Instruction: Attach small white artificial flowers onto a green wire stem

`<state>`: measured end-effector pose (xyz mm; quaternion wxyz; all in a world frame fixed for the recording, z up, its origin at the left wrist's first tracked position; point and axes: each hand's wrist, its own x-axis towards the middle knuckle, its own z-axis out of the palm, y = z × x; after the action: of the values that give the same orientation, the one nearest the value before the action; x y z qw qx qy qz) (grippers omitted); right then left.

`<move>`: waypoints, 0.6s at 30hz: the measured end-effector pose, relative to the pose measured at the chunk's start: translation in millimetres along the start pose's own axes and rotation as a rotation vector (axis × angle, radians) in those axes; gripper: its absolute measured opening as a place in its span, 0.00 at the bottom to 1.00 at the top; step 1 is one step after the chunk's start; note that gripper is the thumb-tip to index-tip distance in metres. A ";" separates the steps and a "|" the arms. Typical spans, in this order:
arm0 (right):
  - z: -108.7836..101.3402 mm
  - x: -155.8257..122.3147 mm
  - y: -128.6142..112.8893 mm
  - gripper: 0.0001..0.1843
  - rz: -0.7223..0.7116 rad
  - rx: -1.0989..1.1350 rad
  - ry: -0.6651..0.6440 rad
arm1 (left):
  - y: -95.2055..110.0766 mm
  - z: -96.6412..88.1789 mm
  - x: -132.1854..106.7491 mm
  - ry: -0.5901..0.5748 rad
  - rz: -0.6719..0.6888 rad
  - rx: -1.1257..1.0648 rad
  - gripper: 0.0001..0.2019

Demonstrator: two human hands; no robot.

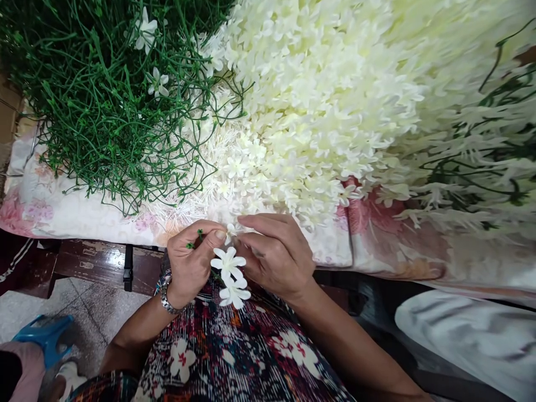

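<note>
My left hand (192, 259) is closed in a pinch on a thin green plastic stem (200, 235) that carries two white plastic flowers (229, 276) hanging between my hands. My right hand (274, 251) is closed too, its fingertips pinching a small white flower (231, 229) at the top of that stem. Both hands hover over my patterned lap, just in front of the table edge. A metal bracelet sits on my left wrist.
A big heap of loose cream-white flowers (326, 95) covers the floral cloth (75, 215) on the table. A tangle of bare green stems (109, 106) lies at the left. Another person's white-clothed leg (469, 335) is at the lower right, a blue sandal (44, 335) at the lower left.
</note>
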<state>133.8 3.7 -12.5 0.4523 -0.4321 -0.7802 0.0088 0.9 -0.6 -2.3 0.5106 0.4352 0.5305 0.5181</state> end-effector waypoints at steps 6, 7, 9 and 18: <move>-3.4 6.1 -1.9 0.11 0.104 0.137 -0.069 | 1.9 -1.3 2.8 -0.084 0.045 -0.002 0.03; -4.2 7.3 -1.9 0.10 0.139 0.180 -0.087 | 1.7 -1.9 3.5 -0.105 0.045 -0.015 0.03; -5.6 8.7 -2.0 0.10 0.181 0.250 -0.117 | 1.2 -3.3 4.4 -0.142 0.035 -0.047 0.04; -5.6 6.5 -3.3 0.11 0.191 0.388 -0.068 | -0.1 -2.5 -0.5 -0.179 -0.088 -0.198 0.05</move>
<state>134.1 4.0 -3.3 0.4976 -0.4084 -0.7340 0.2164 -1.6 -1.4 -2.5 0.6185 0.4035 0.4479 0.5040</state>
